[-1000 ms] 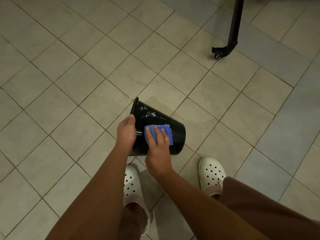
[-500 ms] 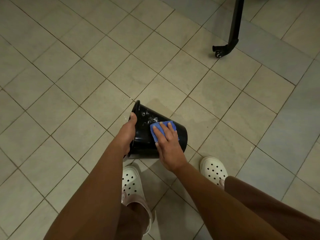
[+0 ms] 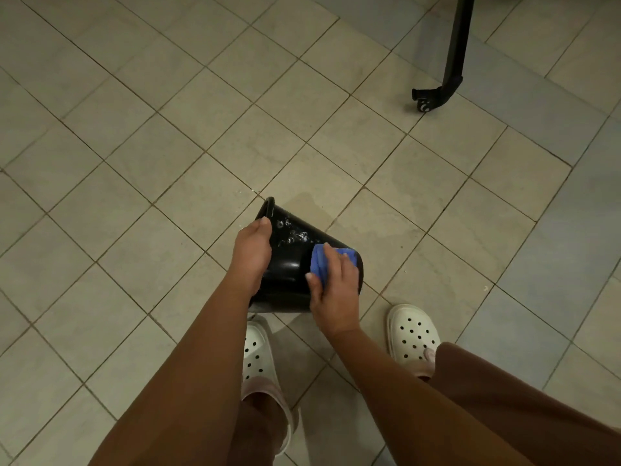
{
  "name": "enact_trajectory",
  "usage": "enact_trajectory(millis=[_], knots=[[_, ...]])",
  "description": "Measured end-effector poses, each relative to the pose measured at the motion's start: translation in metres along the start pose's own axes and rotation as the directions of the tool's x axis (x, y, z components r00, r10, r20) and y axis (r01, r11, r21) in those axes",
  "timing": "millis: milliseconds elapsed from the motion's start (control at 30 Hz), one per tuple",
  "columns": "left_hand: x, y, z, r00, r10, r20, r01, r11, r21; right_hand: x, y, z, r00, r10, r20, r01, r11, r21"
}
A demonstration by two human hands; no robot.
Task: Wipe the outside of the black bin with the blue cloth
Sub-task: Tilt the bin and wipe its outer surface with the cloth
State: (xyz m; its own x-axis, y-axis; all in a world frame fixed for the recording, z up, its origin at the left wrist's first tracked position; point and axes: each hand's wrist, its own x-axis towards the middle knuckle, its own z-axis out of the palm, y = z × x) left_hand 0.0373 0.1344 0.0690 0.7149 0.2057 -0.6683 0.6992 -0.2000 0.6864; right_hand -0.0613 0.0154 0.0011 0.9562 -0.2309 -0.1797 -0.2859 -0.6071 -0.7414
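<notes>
The black bin [image 3: 291,265] lies tipped on its side just ahead of the person's white clogs [image 3: 413,332], with its open rim to the left and its base to the right; whether its lower edge touches the tiled floor [image 3: 141,169] cannot be told. The left hand [image 3: 252,252] comes in on a straight arm and grips the bin at the rim, thumb lying along the outer wall and fingers curled over the edge, out of sight. The right hand [image 3: 337,288], wrist bent inward, holds the bunched blue cloth [image 3: 318,261] and presses it against the bin's upper side near the base, thumb stuck out toward the rim. Pale specks [image 3: 295,235] dot the bin's wall between the two hands. Well beyond the bin, up and to the right, stands a black wheeled leg [image 3: 452,67].
</notes>
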Motion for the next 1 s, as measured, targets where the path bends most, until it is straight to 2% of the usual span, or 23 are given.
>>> enact_trajectory(millis=[133, 200, 267, 367, 467, 533, 667, 767, 800, 900, 933, 1000], knots=[[0.000, -0.003, -0.004, 0.999, 0.040, -0.004, -0.040, 0.998, 0.057, 0.002, -0.013, 0.007, 0.974, -0.182, 0.136, 0.195, 0.977, -0.086], [0.001, -0.003, -0.009, 0.999, 0.046, 0.007, -0.046, 0.997, 0.063, 0.016, -0.009, 0.000, 0.953, -0.205, 0.223, 0.242, 0.957, -0.158], [0.001, -0.003, -0.012, 0.999, 0.044, 0.023, -0.045, 0.996, 0.072, 0.028, 0.000, -0.004, 0.969, -0.093, 0.228, 0.137, 0.973, -0.187], [0.001, -0.002, -0.009, 0.998, 0.062, 0.025, -0.064, 0.993, 0.102, 0.030, 0.008, -0.007, 0.984, 0.089, 0.153, -0.061, 0.983, -0.175], [-0.001, 0.000, -0.003, 0.994, 0.107, 0.022, -0.109, 0.988, 0.112, 0.006, -0.004, 0.001, 0.988, 0.149, 0.029, -0.143, 0.977, -0.160], [0.000, -0.002, -0.003, 0.993, 0.119, -0.005, -0.117, 0.986, 0.118, -0.008, -0.018, 0.008, 0.995, 0.095, 0.031, -0.089, 0.985, -0.145], [0.003, -0.005, -0.007, 0.989, 0.145, -0.011, -0.141, 0.977, 0.163, 0.002, -0.026, 0.010, 0.989, -0.055, 0.139, 0.067, 0.995, -0.079], [0.002, -0.008, -0.010, 0.986, 0.169, 0.010, -0.168, 0.970, 0.177, 0.023, -0.007, 0.007, 0.980, -0.127, 0.153, 0.148, 0.980, -0.132], [0.001, -0.009, -0.011, 0.984, 0.176, 0.017, -0.176, 0.968, 0.180, 0.027, 0.001, 0.004, 0.987, -0.070, 0.141, 0.089, 0.987, -0.133], [0.000, -0.010, -0.011, 0.976, 0.216, 0.030, -0.217, 0.950, 0.226, 0.022, 0.012, -0.005, 0.984, 0.176, 0.023, -0.176, 0.984, 0.017], [0.000, -0.010, -0.010, 0.973, 0.227, 0.038, -0.229, 0.942, 0.243, 0.015, 0.009, -0.004, 0.979, 0.204, -0.009, -0.204, 0.979, 0.007], [0.000, -0.011, -0.008, 0.972, 0.231, 0.040, -0.234, 0.942, 0.242, -0.002, 0.001, 0.004, 0.985, 0.165, -0.038, -0.168, 0.983, -0.079]])
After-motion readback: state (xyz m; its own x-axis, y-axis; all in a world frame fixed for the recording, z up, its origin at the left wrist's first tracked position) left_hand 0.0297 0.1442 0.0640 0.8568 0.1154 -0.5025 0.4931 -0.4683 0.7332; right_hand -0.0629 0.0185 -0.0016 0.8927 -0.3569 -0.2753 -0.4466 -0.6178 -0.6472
